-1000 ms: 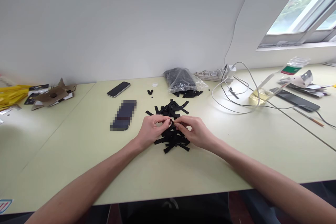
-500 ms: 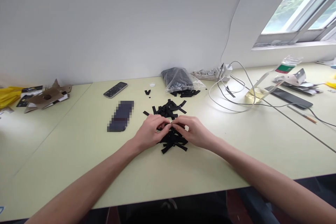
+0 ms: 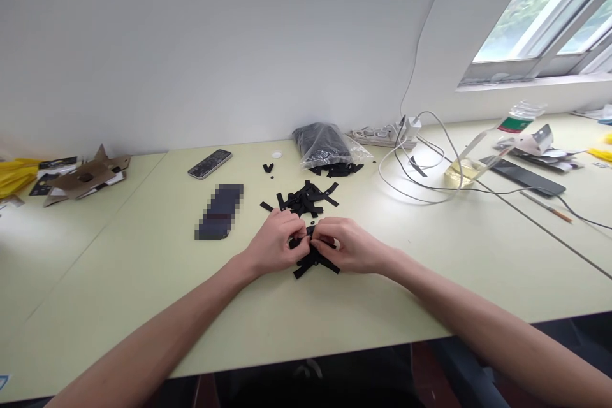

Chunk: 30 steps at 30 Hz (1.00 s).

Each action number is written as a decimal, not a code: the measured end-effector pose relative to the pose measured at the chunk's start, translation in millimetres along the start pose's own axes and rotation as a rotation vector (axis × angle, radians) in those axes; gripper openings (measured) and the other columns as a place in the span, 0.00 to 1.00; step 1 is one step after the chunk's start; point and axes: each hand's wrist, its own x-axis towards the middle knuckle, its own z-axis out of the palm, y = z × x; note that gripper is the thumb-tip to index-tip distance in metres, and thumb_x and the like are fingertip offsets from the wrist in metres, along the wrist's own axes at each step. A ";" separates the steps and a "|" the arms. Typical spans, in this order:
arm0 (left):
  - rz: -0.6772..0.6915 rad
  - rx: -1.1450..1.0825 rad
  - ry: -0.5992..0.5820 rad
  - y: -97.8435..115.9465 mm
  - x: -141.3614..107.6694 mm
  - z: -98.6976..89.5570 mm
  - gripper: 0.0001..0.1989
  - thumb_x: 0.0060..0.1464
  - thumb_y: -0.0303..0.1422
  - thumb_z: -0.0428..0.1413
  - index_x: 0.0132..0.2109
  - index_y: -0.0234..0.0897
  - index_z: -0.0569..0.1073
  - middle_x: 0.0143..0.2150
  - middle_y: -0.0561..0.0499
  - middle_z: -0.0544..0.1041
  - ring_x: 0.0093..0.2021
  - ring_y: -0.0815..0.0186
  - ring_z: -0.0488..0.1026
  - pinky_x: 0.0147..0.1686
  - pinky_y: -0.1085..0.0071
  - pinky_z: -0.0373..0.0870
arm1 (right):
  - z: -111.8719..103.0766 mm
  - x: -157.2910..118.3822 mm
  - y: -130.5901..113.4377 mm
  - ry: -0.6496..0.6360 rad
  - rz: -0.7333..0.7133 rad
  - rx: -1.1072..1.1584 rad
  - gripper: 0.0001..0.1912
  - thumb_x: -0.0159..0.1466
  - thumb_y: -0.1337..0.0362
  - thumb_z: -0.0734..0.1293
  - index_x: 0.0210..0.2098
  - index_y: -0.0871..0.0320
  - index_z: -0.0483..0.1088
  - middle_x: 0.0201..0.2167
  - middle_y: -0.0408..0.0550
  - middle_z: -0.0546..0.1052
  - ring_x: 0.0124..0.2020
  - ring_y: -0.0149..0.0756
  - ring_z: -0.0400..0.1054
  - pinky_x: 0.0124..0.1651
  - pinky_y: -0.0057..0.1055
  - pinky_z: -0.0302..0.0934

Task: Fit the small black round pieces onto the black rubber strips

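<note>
At a pale green worktop (image 3: 287,325), over the near pile of black strips (image 3: 314,258), with left hand (image 3: 281,241) and right hand (image 3: 351,245) closed in fingertip pinches, grip contents too hidden to tell; just beyond, 1 more black pile (image 3: 306,197), then 1 clear plastic bag (image 3: 322,143)

Flat, short black fabric-like strips (image 3: 306,197) lie loosely overlapped on the tabletop, ends splayed outward. A second loose heap of matching black strips (image 3: 316,260) lies nearer the table's front edge, partly hidden.
</note>
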 end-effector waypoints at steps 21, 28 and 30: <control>-0.022 -0.056 0.033 -1.0 2.0 0.8 0.07 0.63 0.33 0.57 0.35 0.39 0.68 0.33 0.53 0.74 0.37 0.64 0.72 0.45 0.62 0.64 | -39.2 42.0 92.2 0.225 0.278 -0.394 0.13 0.70 0.66 0.60 0.40 0.61 0.77 0.43 0.58 0.76 0.40 0.44 0.70 0.42 0.39 0.62; 0.028 -0.021 0.188 2.5 1.1 -0.1 0.13 0.65 0.34 0.57 0.56 0.41 0.71 0.48 0.46 0.76 0.50 0.59 0.72 0.52 0.61 0.68 | -43.6 22.7 25.2 0.294 0.492 0.312 0.07 0.66 0.61 0.64 0.36 0.57 0.72 0.31 0.49 0.75 0.25 0.33 0.63 0.28 0.33 0.56; 0.069 0.025 0.258 3.4 1.1 -0.8 0.20 0.64 0.35 0.59 0.61 0.42 0.69 0.54 0.43 0.73 0.56 0.57 0.70 0.55 0.60 0.68 | -34.6 16.0 8.1 0.165 0.552 0.617 0.09 0.65 0.58 0.66 0.36 0.58 0.71 0.27 0.45 0.72 0.23 0.30 0.61 0.27 0.32 0.56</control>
